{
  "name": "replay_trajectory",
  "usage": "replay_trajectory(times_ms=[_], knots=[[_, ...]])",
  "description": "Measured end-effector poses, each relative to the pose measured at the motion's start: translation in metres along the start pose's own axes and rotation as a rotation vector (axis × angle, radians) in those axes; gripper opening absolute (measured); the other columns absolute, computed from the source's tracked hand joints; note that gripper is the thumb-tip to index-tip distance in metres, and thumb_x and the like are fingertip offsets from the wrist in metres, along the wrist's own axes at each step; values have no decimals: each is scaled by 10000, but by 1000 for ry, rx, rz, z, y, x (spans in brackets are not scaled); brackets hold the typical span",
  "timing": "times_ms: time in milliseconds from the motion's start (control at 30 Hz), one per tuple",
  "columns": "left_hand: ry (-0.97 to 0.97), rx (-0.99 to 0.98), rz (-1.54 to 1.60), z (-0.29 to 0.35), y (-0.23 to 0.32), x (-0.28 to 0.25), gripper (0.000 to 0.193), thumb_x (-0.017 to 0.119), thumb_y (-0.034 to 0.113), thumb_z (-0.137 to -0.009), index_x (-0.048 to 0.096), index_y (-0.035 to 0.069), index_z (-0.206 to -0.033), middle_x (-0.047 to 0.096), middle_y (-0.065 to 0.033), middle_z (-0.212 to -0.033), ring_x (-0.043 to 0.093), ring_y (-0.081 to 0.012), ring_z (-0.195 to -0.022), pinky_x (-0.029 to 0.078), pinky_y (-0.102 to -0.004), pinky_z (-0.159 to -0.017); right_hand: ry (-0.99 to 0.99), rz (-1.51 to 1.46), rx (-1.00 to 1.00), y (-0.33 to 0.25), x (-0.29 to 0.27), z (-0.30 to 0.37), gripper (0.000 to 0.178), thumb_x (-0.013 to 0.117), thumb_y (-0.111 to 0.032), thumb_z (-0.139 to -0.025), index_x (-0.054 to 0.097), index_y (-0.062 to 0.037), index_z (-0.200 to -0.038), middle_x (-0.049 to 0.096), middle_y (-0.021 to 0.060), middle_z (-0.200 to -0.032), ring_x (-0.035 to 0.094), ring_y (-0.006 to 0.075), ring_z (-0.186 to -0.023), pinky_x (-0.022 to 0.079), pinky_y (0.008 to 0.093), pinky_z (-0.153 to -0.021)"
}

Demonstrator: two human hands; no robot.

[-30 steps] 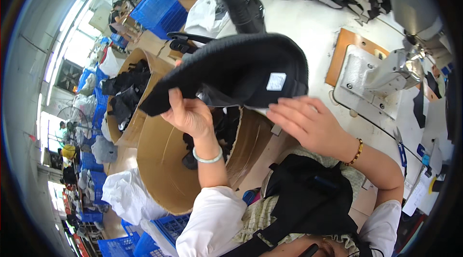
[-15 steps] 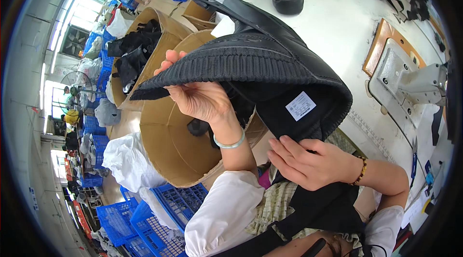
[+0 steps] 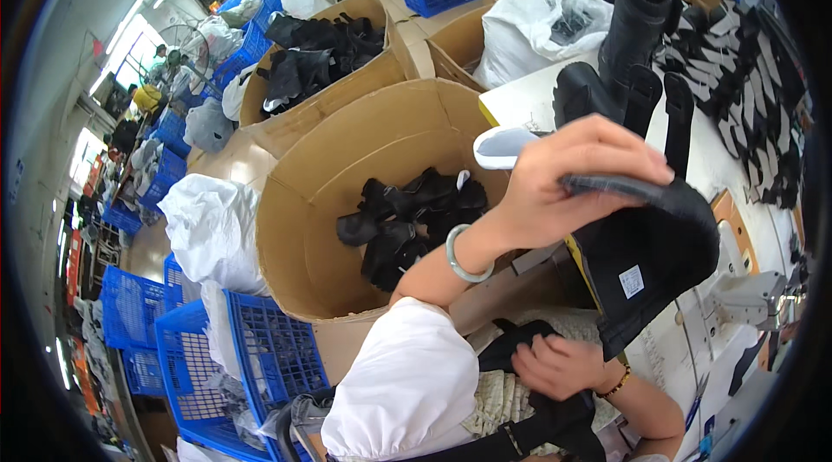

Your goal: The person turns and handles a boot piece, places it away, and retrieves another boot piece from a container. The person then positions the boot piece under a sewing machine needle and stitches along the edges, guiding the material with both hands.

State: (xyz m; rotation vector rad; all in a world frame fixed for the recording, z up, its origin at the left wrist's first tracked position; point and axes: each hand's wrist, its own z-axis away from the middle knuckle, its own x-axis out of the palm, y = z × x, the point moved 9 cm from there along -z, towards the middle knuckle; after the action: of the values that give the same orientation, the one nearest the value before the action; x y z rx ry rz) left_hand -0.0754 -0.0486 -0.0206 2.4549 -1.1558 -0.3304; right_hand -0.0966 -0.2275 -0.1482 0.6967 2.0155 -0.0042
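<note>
My left hand [image 3: 572,176] is closed on the upper edge of a black boot upper [image 3: 693,232], raised over the white table's near edge. The upper's opening is turned toward me, and a white label [image 3: 632,282] shows on its lining. Lower down, my right hand [image 3: 559,367] is beside my lap, apart from the upper. Its fingers are loosely bent and spread, slightly blurred, with nothing visible in them. Beyond my left hand a black boot [image 3: 637,24] stands on the table. A pale, rounded flat piece [image 3: 504,148] sticks out beside my left wrist.
A large cardboard box [image 3: 299,228] with black pieces inside stands left of the table, and another box [image 3: 347,85] of black parts is behind it. White sacks [image 3: 212,228] and blue crates [image 3: 277,341] are at left. A machine arm [image 3: 745,297] is at right.
The boot upper has moved right and turned, with my left hand now over its top edge. My right hand has come down, away from it. The view has swung, showing more of the boxes.
</note>
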Motion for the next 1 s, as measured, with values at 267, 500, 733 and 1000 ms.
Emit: replay_trajectory(times_ms=[267,500,733,1000], knots=[[346,-519,-884,-87,-63,-212,492,646,381,-797,603,-47,-560,606,-147,-527,617,-179,-503,479,-230,-524,-324,-172,472,48,54,59,168,579,-66,-664,583,-53,-831,556,36,-821,519,172,-744,419,278,-663],[694,70,-710,-97,-13,-448,491,566,310,-875,520,-151,-1042,661,-176,-951,656,-231,-846,478,-293,-749,-299,-288,698,71,71,75,134,600,-53,-660,570,-74,-789,556,30,-792,516,187,-717,427,285,-647],[-365,-1010,-1879,277,-212,-522,194,518,123,-752,672,7,-763,630,-247,-836,627,-365,-778,487,-456,-691,-543,-204,711,67,90,84,172,603,-44,-648,595,-81,-815,584,1,-826,538,171,-741,433,285,-665],[-879,-2021,-672,712,-173,-276,285,570,262,-772,666,1,-837,656,-174,-885,629,-283,-720,498,-373,-642,-329,-162,852,90,67,70,300,582,-11,-702,614,-53,-997,593,89,-1074,557,243,-1006,434,357,-847]])
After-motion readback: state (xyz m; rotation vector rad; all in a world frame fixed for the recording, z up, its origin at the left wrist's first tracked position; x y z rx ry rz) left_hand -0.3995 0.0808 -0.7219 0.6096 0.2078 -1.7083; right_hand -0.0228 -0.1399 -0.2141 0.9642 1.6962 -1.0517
